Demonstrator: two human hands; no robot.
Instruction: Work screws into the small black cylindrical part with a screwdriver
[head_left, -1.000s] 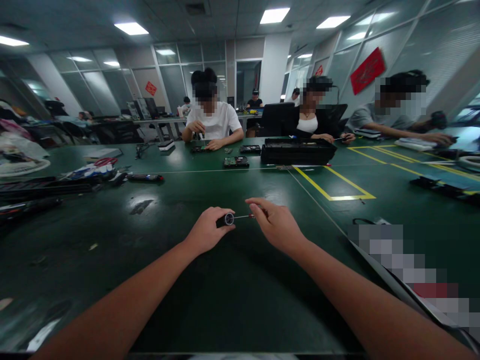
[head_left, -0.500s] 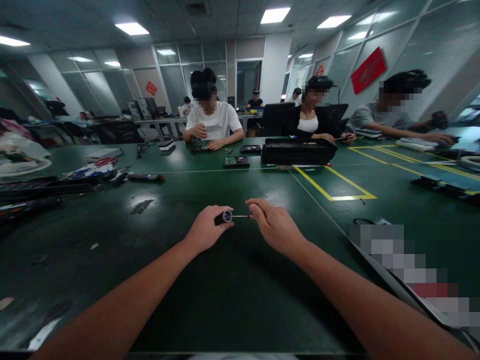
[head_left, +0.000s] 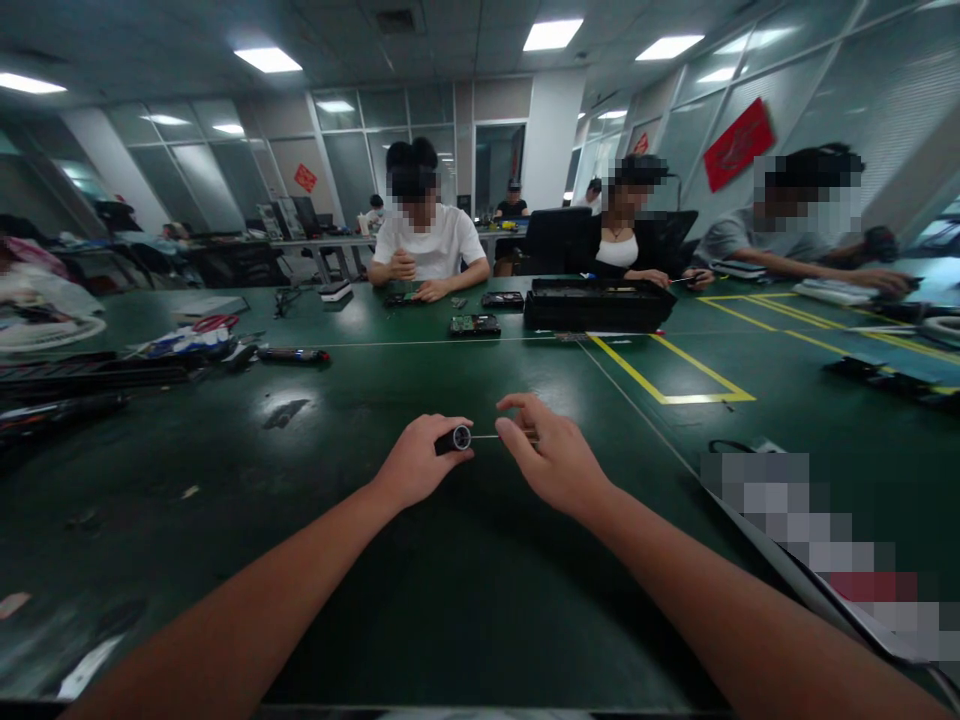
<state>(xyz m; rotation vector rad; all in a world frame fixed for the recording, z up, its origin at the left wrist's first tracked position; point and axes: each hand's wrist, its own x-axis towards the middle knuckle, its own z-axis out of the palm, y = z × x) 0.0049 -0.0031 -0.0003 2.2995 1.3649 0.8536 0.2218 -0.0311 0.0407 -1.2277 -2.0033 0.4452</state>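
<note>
Green tabletop [head_left: 420, 620]; above it, in from its near edge, the left hand [head_left: 412, 462] clasps a black cylinder [head_left: 452, 439], the right hand [head_left: 553, 450], loosely curled, a screwdriver [head_left: 484, 437].

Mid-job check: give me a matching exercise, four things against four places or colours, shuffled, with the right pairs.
Things
1. dark cylinder
2. thin shaft
3. long black box
4. table

Places or colours
A. standing near yellow tape
B. green
C. gripped in the left hand
D. between the cylinder and the right hand

Pairs: 1-C, 2-D, 3-A, 4-B
</note>
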